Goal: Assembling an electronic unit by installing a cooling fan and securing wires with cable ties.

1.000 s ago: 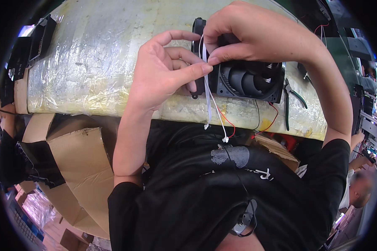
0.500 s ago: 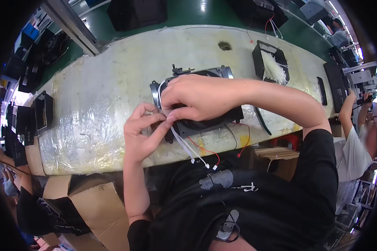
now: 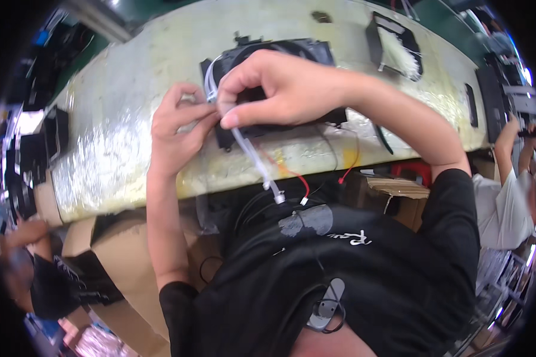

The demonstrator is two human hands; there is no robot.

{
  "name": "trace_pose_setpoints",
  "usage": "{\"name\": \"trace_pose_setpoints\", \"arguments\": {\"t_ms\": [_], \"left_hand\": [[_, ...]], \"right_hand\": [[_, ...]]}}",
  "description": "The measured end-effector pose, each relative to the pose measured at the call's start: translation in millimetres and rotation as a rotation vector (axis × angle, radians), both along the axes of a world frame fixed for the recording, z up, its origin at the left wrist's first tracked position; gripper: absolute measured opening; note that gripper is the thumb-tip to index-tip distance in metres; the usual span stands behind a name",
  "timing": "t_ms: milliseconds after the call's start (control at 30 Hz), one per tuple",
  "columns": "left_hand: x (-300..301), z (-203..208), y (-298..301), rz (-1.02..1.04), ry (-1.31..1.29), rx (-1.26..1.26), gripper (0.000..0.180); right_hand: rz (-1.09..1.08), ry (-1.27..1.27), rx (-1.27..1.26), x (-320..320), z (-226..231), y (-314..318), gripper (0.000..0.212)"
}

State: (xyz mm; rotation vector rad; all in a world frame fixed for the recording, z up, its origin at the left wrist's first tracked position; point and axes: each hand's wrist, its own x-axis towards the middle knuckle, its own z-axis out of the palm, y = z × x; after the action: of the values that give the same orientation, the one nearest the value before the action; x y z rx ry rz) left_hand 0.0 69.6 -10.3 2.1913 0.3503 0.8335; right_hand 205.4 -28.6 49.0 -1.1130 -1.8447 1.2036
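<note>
A square black frame with a round opening [image 3: 309,50], like a fan housing, lies on the bench in front of me. White cables [image 3: 209,76] loop down its left side and run under my fingers to small white plugs [image 3: 280,197]. My right hand [image 3: 274,89] reaches across the frame, thumb and forefinger pinched on the cables. Close beside it, my left hand [image 3: 178,128] is closed in a pinch at the frame's left edge; what lies between its fingertips is too small to make out. A red wire [image 3: 307,184] and another red wire [image 3: 355,157] hang toward me.
The bench [image 3: 119,125] has a film-covered top. At the back right stands a black bin [image 3: 375,44] of thin white strips like cable ties [image 3: 399,56]. Cardboard boxes [image 3: 125,250] stand below the near edge. Other people work at both sides.
The view has tilted, so bench and frame sit higher in the picture. My left hand has drawn slightly left, away from the right thumb. The right hand stays pinched over the cables.
</note>
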Motion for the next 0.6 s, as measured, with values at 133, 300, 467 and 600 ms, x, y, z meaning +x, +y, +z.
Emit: {"name": "trace_pose_setpoints", "arguments": {"t_ms": [133, 300, 467, 600], "left_hand": [[3, 2, -7, -0.027, -0.03, 0.121, 0.023], [2, 0, -22, 0.046, -0.161, -0.006, 0.021], [1, -10, -28, 0.075, -0.232, -0.137, 0.016], [1, -13, -24, 0.096, -0.269, -0.154, 0.013]], "right_hand": [[-0.378, -0.256, 0.464, 18, 11, -55, 0.022], [-1.083, -0.765, 0.355, 65, -39, -187, 0.043], [-1.022, -1.076, 0.064, 58, -74, -213, 0.07], [-1.085, -1.095, 0.101, 49, -93, -218, 0.048]]}}
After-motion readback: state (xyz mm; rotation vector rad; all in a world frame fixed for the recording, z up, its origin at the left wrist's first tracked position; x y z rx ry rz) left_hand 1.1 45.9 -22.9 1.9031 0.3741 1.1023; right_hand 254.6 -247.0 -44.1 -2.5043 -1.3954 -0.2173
